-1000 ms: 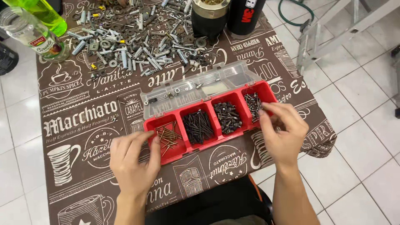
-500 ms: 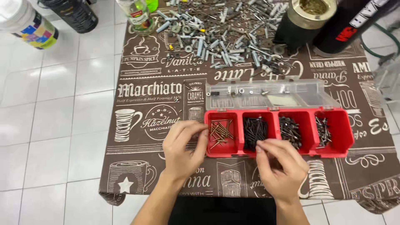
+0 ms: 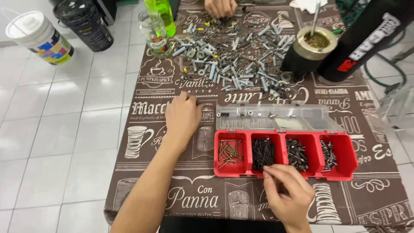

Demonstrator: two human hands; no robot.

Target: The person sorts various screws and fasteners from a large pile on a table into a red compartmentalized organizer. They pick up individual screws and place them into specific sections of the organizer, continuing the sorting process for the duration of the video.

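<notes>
A brown printed tablecloth (image 3: pixel 142 185) covers the table. The red organizer tray (image 3: pixel 350 160) sits near its front edge — the right hand (image 3: pixel 288 194) pinches something small at the black screws (image 3: pixel 263 153). The left hand (image 3: pixel 183 115) rests flat, loosely open, empty — beyond lies the hardware pile (image 3: pixel 235 60).

You are working in bright, even indoor light that seems to come from overhead; shadows are soft and short, with a faint one under your left hand (image 3: pixel 183 116) on the tablecloth (image 3: pixel 146 181); the white floor tiles (image 3: pixel 56 129) carry pale glare patches at the left; the clear lid (image 3: pixel 276 117) of the red organiser (image 3: pixel 345 151) shows a mild sheen; your right hand (image 3: pixel 288 196) is slightly smeared; the scattered hardware (image 3: pixel 233 56) blurs into fine clutter; lines bow a little toward the edges.
</notes>
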